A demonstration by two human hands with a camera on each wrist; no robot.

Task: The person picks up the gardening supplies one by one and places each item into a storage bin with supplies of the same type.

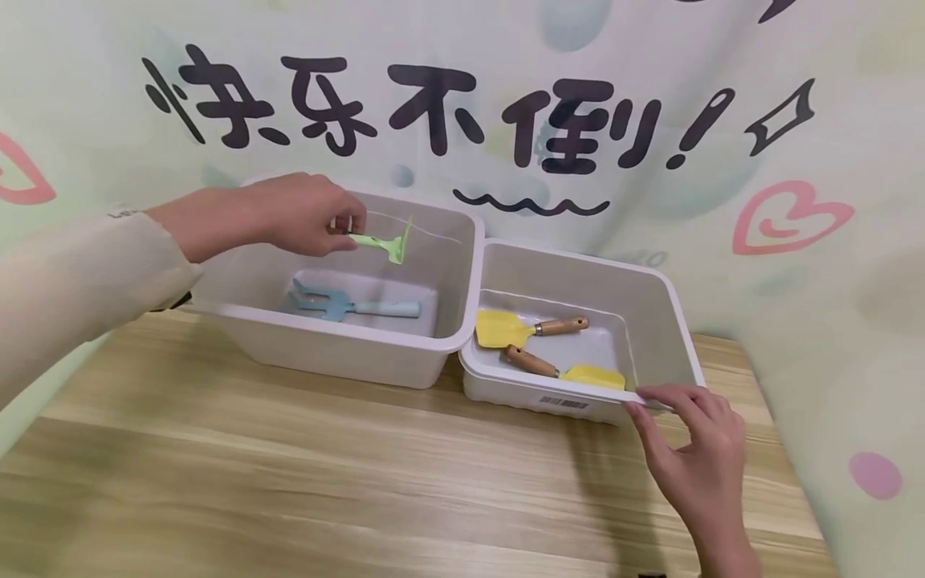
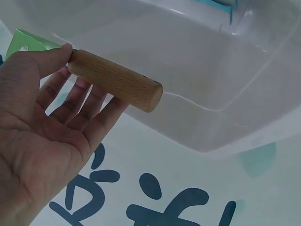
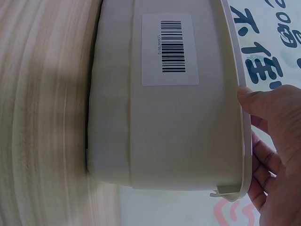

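My left hand [image 1: 307, 215] pinches a green garden hand tool [image 1: 377, 242] above the left bin [image 1: 347, 361]. In the left wrist view its round wooden handle [image 2: 115, 80] lies between thumb and fingers; most of its green head is cut off there. Below, on that bin's floor, lies a blue hand fork [image 1: 347, 307]. To the right, a second bin [image 1: 549, 388] holds two trowels with yellow blades and wooden handles, one farther back [image 1: 506, 329] and one along the front wall [image 1: 592, 376]. My right hand [image 1: 697, 441] grips this bin's rim [image 3: 245, 136] near the front right corner.
Both pale bins stand side by side on a wood-grain table [image 1: 347, 482], their rims touching or nearly so. A printed cloth [image 1: 809, 321] with large black characters hangs close behind and at the right. A barcode label [image 3: 170, 49] is on the right bin's outer wall.
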